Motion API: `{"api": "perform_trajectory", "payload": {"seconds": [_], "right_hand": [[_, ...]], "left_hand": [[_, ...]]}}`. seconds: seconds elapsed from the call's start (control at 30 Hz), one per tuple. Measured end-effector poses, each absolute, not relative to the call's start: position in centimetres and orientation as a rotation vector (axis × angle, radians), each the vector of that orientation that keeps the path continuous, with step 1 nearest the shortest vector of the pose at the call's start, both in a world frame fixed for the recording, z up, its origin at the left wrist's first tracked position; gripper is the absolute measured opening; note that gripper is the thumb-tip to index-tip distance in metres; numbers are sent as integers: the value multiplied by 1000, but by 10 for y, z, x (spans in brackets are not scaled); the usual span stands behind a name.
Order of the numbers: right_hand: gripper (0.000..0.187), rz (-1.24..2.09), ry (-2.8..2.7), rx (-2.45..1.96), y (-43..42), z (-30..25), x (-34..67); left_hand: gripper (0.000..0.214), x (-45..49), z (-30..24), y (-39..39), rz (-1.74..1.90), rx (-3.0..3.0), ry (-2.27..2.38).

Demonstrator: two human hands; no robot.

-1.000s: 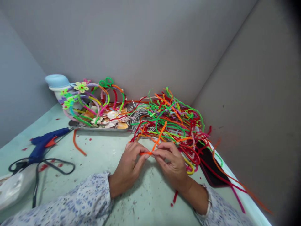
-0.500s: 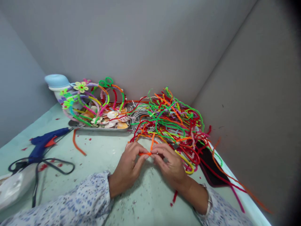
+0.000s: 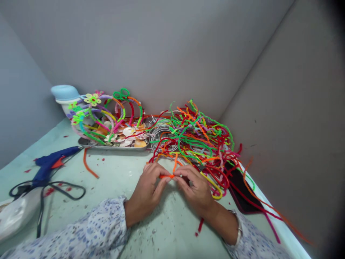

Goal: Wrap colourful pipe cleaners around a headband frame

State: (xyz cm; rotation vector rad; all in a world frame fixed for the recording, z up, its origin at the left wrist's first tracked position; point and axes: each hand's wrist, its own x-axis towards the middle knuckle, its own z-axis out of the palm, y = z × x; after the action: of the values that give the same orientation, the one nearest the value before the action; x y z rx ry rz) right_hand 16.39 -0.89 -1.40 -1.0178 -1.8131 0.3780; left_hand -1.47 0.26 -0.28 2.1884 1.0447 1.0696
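Note:
My left hand (image 3: 145,190) and my right hand (image 3: 192,189) meet at the middle of the table, their fingertips pinching an orange pipe cleaner (image 3: 167,176). One short end of it stands up between my hands, and the rest runs left along my left fingers. Part of it is hidden by my fingers. Just beyond my hands lies a large tangled heap of red, green, orange and yellow pipe cleaners (image 3: 199,138), with its yellow loop (image 3: 214,187) close to my right hand.
A metal tray (image 3: 113,146) of seashells and pipe-cleaner headbands stands at the back, by a blue-lidded container (image 3: 64,92) and a wire coil (image 3: 161,135). A blue glue gun (image 3: 50,167) with its black cord (image 3: 64,189) lies left. A black case (image 3: 241,190) sits right.
The orange pipe cleaner's upright end has gone from a long rightward slant to a shorter, nearly upright bend. My hands have stayed almost in place.

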Motion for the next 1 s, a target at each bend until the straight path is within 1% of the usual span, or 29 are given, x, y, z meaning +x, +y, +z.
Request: {"api": "perform_trajectory", "payload": {"seconds": [0.47, 0.77, 1.0], "right_hand": [[11, 496, -1934, -1076, -10, -12, 168], [8, 546, -1798, -1066, -8, -20, 166], [6, 595, -1873, -1061, -8, -13, 167]], "left_hand": [[9, -15, -4, 2, 1047, 2238, 1031], [7, -16, -4, 3, 1061, 2228, 1029], [9, -16, -3, 2, 1045, 2267, 1029]]}}
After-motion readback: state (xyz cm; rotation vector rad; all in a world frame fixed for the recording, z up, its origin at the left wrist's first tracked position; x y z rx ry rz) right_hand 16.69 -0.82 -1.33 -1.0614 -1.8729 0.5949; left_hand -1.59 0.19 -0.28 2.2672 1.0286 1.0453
